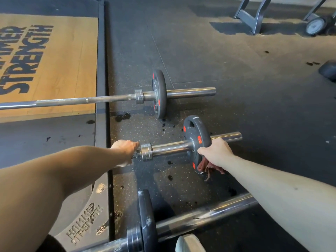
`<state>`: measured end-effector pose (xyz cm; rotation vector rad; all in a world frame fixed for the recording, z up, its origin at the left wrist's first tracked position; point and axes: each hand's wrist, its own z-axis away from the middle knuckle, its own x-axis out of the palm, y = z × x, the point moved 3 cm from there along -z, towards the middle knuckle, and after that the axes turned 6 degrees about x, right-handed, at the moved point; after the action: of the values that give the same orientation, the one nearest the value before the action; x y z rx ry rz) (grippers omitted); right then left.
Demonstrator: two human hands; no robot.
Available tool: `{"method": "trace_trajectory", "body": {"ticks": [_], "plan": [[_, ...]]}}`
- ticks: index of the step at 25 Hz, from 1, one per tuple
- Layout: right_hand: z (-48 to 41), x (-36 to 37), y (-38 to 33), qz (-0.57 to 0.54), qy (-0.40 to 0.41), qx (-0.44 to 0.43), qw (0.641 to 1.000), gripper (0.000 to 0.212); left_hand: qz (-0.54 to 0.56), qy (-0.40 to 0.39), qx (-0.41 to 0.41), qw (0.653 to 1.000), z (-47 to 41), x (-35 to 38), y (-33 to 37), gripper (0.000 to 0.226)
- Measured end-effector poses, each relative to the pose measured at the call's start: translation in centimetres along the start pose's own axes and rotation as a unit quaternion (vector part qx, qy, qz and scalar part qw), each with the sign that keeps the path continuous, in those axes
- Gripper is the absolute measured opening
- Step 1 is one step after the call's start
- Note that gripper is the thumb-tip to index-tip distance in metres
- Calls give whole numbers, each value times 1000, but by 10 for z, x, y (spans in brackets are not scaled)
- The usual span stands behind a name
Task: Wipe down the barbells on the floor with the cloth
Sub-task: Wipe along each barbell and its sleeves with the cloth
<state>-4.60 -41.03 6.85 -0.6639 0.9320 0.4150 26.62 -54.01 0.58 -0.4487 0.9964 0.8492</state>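
Observation:
Three barbells lie on the dark rubber floor. On the middle barbell (169, 148), my left hand (125, 147) grips the shaft just left of its steel collar. My right hand (216, 153) holds a reddish-brown cloth (205, 167) against the right face of that bar's black plate (195, 140), which has red marks. The far barbell (116, 98) carries a similar plate (160, 93) and reaches left over the wooden platform. The near barbell (200, 217) with its black plates (145, 220) crosses the bottom of the view under my right forearm.
A wooden lifting platform (54, 66) with a dark metal frame fills the left side. Dark wet spots (122, 116) dot the floor around the plates. Grey machine legs (252, 17) and a wheel (315, 25) stand at the back right. A shoe tip (187, 242) shows at the bottom.

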Motion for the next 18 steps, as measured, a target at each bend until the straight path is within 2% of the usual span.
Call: {"method": "trace_trajectory", "body": {"ticks": [5,11,18], "plan": [[2,-2,-17,14,-24,-17,999,39,20,-14,9,1000,-2,-3,0,52],[40,25,-83,16,-107,-53,993,43,31,-21,35,999,2,-2,6,54],[64,57,-127,-1,-111,-66,992,36,27,-10,32,999,7,-3,0,55]]}}
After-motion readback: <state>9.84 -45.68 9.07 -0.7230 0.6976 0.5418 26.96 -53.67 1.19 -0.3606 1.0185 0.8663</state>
